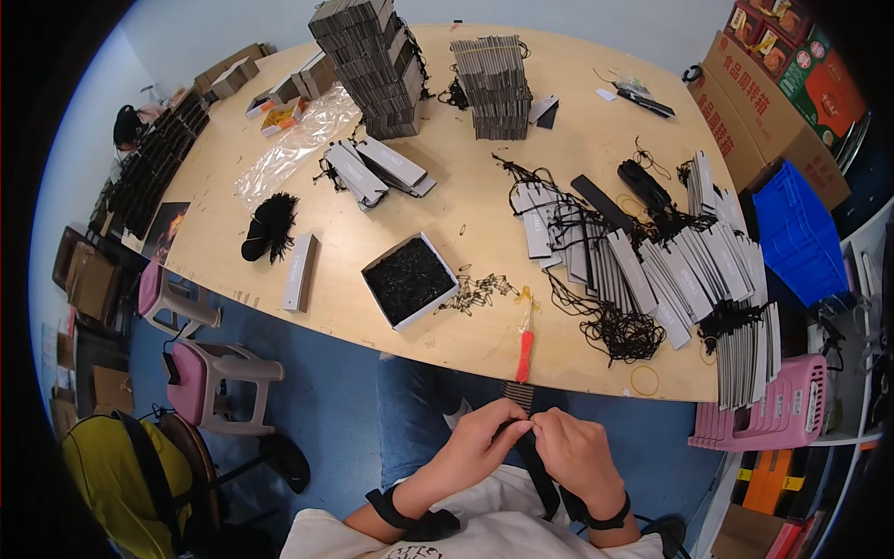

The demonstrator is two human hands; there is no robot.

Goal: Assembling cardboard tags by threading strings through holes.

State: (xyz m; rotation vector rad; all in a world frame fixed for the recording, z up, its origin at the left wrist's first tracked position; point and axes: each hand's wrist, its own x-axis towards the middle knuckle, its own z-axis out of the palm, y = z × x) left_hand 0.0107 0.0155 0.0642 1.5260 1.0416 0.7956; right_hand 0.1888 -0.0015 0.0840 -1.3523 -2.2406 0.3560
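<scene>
My left hand point(482, 436) and my right hand point(573, 449) meet over my lap, just off the table's near edge. Thumbs and fingertips of both are pinched together; whatever lies between them is too small to make out. Below the hands hangs a black strap point(537, 480); I cannot tell whether either hand grips it. A striped grey stack point(518, 396) shows just beyond my fingertips. Close by on the table lies a tool with a red handle point(525, 359). Left of it are a heap of small metal clips point(477, 293) and a white box point(426, 314) full of small black pieces.
Grey tags with black cords point(684, 279) spread over the table's right side. Tall stacks of grey tags point(377, 79) stand at the back. A black tassel bundle point(270, 228) lies left. A blue crate point(799, 233) and pink basket point(801, 401) are at right; stools point(228, 382) at left.
</scene>
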